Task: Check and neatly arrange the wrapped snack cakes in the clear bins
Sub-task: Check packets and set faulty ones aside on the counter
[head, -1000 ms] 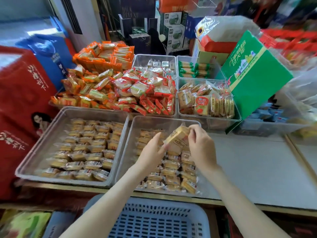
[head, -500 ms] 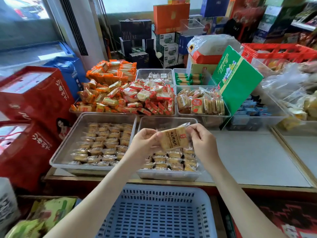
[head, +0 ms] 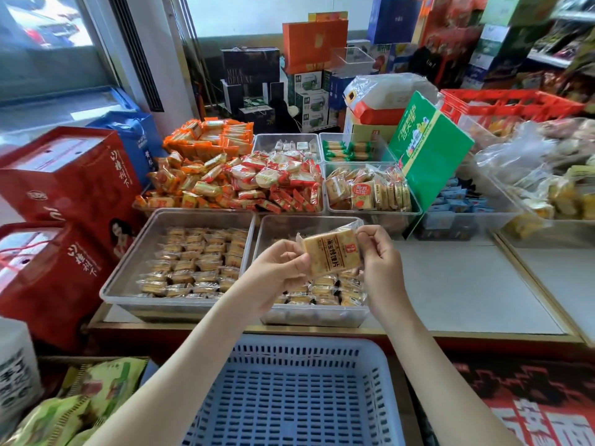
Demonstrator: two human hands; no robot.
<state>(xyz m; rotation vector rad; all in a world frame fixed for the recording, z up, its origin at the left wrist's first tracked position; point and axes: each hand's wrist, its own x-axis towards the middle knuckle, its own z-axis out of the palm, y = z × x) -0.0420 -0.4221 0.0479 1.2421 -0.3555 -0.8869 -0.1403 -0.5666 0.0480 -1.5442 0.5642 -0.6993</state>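
Two hands on one wrapped snack cake [head: 333,254], seen from the head view. Holds it up above the right clear bin [head: 309,221], over that bin's far half, printed face toward the camera and right end tilted a little higher. Pinches the left edge of the wrapper with the left hand [head: 277,268], thumb in front, other fingers curled behind. Pinches the upper right corner with the right hand [head: 381,262], fingertips closed on the crimped end. Spans the gap between the two grips, lifted clear of the packed cakes [head: 325,292] lying in rows in the near half of that bin. Just beside it, to the left, the left clear bin [head: 128,272], with neat rows of like cakes [head: 196,262] on its floor. Just behind both, heaped orange and red packets [head: 238,178] and a further bin of upright biscuits [head: 367,191]. Below the forearms, a blue slotted basket [head: 289,400]; at the left, red gift boxes [head: 70,185]; at the right, a leaning green carton [head: 431,149] and the grey counter [head: 467,284].
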